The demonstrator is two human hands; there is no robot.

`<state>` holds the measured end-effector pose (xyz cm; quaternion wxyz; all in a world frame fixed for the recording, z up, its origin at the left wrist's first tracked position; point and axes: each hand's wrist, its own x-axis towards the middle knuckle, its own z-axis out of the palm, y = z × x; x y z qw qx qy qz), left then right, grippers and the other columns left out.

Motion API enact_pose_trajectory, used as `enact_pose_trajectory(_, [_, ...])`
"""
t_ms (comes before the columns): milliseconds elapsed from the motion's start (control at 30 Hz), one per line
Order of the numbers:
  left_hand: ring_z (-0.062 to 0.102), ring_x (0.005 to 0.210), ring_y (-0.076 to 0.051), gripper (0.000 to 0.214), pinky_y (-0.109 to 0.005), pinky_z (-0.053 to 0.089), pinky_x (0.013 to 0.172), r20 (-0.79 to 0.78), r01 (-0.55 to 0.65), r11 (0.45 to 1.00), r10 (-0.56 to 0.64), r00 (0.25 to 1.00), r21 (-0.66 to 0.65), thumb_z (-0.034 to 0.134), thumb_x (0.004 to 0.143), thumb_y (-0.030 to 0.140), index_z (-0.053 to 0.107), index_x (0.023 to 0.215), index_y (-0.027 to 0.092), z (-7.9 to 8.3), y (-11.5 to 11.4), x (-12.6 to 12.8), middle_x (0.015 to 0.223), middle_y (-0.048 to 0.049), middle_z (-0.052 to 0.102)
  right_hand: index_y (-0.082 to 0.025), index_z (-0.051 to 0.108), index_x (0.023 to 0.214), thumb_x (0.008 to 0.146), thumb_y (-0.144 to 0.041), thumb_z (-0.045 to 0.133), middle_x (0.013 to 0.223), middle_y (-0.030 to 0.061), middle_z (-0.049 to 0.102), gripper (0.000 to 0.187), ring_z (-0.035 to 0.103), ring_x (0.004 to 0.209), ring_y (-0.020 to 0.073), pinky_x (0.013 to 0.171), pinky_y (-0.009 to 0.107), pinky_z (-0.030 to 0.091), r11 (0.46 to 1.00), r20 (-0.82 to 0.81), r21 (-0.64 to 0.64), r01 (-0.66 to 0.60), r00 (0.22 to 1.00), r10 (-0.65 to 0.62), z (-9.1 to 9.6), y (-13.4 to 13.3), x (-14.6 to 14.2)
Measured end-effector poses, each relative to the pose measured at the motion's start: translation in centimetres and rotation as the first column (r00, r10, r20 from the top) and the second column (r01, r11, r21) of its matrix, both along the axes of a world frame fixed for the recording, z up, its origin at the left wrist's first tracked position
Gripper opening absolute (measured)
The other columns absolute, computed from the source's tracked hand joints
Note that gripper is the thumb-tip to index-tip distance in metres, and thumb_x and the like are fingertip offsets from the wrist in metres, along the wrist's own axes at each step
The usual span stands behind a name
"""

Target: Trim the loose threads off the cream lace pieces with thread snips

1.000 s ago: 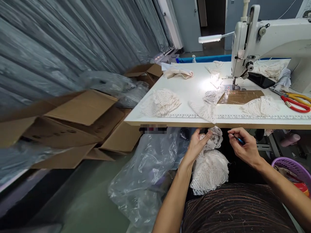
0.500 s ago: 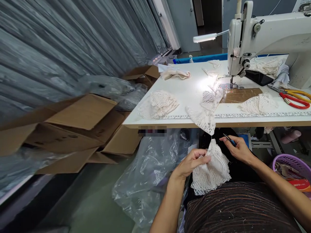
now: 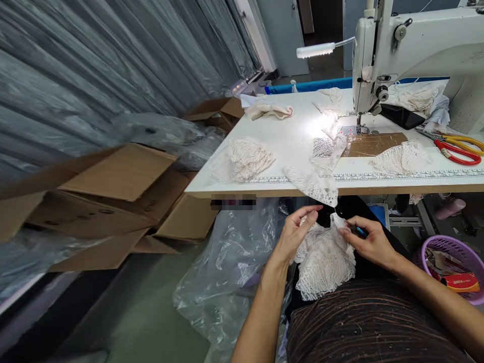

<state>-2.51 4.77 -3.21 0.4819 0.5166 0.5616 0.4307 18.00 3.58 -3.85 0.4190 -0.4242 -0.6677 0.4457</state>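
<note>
Head view: lace bundle (image 3: 325, 272) on lap (image 3: 363, 267), below table edge (image 3: 408, 191), lap seemingly bearing weight. Right hand (image 3: 370, 243) pinches bundle's upper edge, blue tool (image 3: 361, 232) tucked in palm, likely freeing fingertips. Left hand (image 3: 293, 236) alongside, thumb and forefinger parted; hold on lace unclear.
</note>
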Motion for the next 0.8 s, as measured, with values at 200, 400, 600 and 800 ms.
enact_pose_trajectory(200, [0.066,0.083,-0.027,0.059,-0.034,0.049,0.075,0.040,0.375,0.927,-0.374,0.926,-0.021,0.073,0.060,0.071,0.081,0.083,0.017,1.6,-0.6,1.7,0.082,-0.0090,0.076,-0.018,0.073,0.086,0.083,-0.018,0.057,0.069,0.0021,0.067,0.017,0.055,0.058,0.0126,0.058,0.025,0.045,0.963,0.052,0.150,-0.224,0.974,0.219,1.5,-2.5,1.3])
enact_pose_trajectory(400, [0.065,0.084,-0.023,0.038,-0.033,0.050,0.079,0.216,0.248,0.968,-0.249,0.944,0.031,0.082,0.061,0.054,0.074,0.063,0.017,0.5,-1.5,2.8,0.088,-0.0083,0.075,-0.018,0.069,0.079,0.086,-0.026,0.055,0.066,0.0006,0.061,0.017,0.048,0.056,0.0113,0.055,0.024,0.042,0.979,0.036,0.003,-0.204,0.978,0.204,1.5,-1.9,1.8])
enact_pose_trajectory(600, [0.068,0.080,-0.022,0.031,-0.031,0.052,0.078,0.005,0.135,0.990,-0.135,0.991,-0.034,0.075,0.073,0.047,0.079,0.083,0.018,0.4,-2.3,2.2,0.084,-0.0068,0.078,-0.018,0.061,0.080,0.094,-0.047,0.045,0.067,-0.0005,0.053,0.036,0.044,0.060,0.0122,0.054,0.024,0.037,0.968,0.053,-0.142,-0.207,0.975,0.216,0.9,0.0,1.5])
enact_pose_trajectory(800, [0.072,0.089,-0.025,0.030,-0.032,0.054,0.083,-0.048,0.179,0.984,-0.177,0.983,0.028,0.070,0.079,0.045,0.080,0.084,0.018,1.1,-2.6,1.8,0.089,-0.0084,0.080,-0.020,0.050,0.068,0.097,-0.058,0.033,0.061,-0.0032,0.040,0.051,0.035,0.057,0.0111,0.053,0.025,0.029,0.960,0.167,-0.104,-0.261,0.947,0.275,0.8,1.4,0.7])
